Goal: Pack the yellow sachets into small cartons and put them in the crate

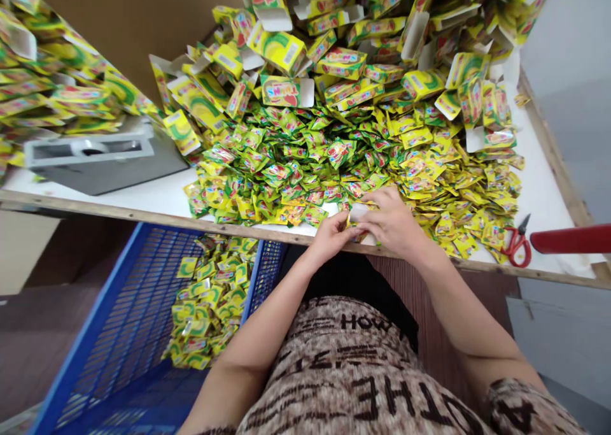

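Observation:
Close together at the front edge of the white table, my two hands work on one small carton (358, 213), its pale inner flap facing up. My left hand (331, 234) pinches the carton from the left side. On the other side, my right hand (392, 221) has its thumb and fingers bent around the carton's top end. Most of the carton is hidden by the fingers. Right behind the hands lies a heap of small green and yellow candy packets (310, 155). Yellow packets (453, 193) spread to the right of my right hand.
Behind the packets rise piled yellow cartons (338, 62), many with open flaps. Red-handled scissors (518, 244) lie at the right, beside a red bar (573, 238). A grey stand (114, 161) is at the left. Below, a blue crate (119, 307) holds filled-looking cartons (205, 301).

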{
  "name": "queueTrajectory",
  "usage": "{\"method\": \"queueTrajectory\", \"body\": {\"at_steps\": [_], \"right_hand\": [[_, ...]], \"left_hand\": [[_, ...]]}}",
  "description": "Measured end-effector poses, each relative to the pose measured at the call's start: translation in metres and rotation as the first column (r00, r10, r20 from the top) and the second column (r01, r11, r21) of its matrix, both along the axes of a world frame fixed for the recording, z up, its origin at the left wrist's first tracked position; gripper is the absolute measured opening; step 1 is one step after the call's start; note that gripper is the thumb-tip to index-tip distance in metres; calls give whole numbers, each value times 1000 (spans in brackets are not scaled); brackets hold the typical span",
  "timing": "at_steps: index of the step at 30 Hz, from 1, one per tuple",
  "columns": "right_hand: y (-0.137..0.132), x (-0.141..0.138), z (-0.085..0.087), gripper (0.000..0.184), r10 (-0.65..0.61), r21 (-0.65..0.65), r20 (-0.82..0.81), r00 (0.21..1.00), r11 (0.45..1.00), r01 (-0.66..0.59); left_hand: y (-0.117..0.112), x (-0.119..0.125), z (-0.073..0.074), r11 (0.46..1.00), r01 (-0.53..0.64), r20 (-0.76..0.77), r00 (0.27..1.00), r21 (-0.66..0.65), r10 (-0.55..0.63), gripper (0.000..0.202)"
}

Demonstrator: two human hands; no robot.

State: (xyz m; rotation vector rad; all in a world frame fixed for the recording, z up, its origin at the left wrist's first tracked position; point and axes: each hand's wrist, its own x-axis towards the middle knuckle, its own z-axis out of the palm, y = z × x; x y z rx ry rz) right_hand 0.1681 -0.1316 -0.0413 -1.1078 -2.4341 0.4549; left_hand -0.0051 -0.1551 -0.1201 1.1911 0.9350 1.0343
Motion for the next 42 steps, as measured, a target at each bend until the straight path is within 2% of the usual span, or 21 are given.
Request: {"method": "queueTrajectory", "body": {"at_steps": [3,4,6,7,9,10,11,12,13,14,15,18,20,22,25,29,31,34,38,40,42], "right_hand": [[-6,2,-9,14,59,-69,-1,998,996,-59],[-9,3,-11,15,29,-88,-59,998,995,-34],[-17,7,-19,18,-155,-154,-254,955,981,119],[-22,9,-23,20,-286,-236,-362,887,949,210],[-30,10,-34,23,-529,-493,-489,693,823,282],[-34,9,-39,24,-611,-617,-502,613,749,241],[-37,8,-43,25,-658,-711,-500,564,683,167],[-38,6,-46,25,-676,-767,-497,545,635,88],[-39,4,-47,25,-671,-791,-499,549,611,27],[-39,2,-46,23,-650,-790,-504,569,614,2],[-37,-1,-45,21,-621,-767,-503,602,641,21],[-30,-8,-37,11,-556,-566,-456,695,784,256],[-24,-11,-34,15,-537,-432,-453,711,830,352],[-19,-12,-34,21,-511,-447,-482,712,842,302],[-12,-10,-35,22,-533,-574,-518,669,797,190],[-5,-12,-40,24,-635,-700,-530,562,702,133],[-4,-13,-43,25,-651,-717,-533,541,686,119],[-6,-13,-47,23,-631,-690,-558,540,714,122],[-11,-9,-50,21,-568,-607,-595,568,781,145],[-16,-9,-53,15,-512,-494,-604,610,842,217],[-23,-12,-57,11,-446,-323,-588,675,894,309]], "left_hand": [[0,-1,-2,1000,-9,-5,1000,6,9,35],[0,-1,-1,1000,-2,-1,1000,9,2,35],[0,-3,3,1000,-5,6,1000,10,5,35],[-1,-4,6,1000,-15,12,1000,0,15,36],[-2,-7,11,998,-23,32,999,-52,24,37],[-3,-8,14,996,-14,47,999,-89,19,36],[-3,-9,16,992,1,68,998,-125,8,34],[-4,-10,18,987,22,90,996,-159,-8,32],[-5,-11,20,982,39,114,993,-187,-18,30],[-5,-11,21,976,51,140,990,-210,-22,29],[-5,-11,21,972,60,166,986,-228,-22,30],[-3,-8,21,969,43,237,971,-244,16,32],[0,-4,20,973,-42,257,961,-227,101,32],[3,-1,18,968,-172,222,952,-181,211,30],[7,4,16,954,-293,112,948,-67,299,24],[12,7,13,948,-316,60,946,-33,317,28],[14,8,12,951,-306,53,950,-43,308,33],[16,5,10,965,-262,6,965,26,262,28],[17,-2,7,942,-225,-61,967,248,247,18],[17,-5,4,906,-189,-92,966,379,240,15],[16,-9,1,862,-130,-132,966,489,221,15]]}}
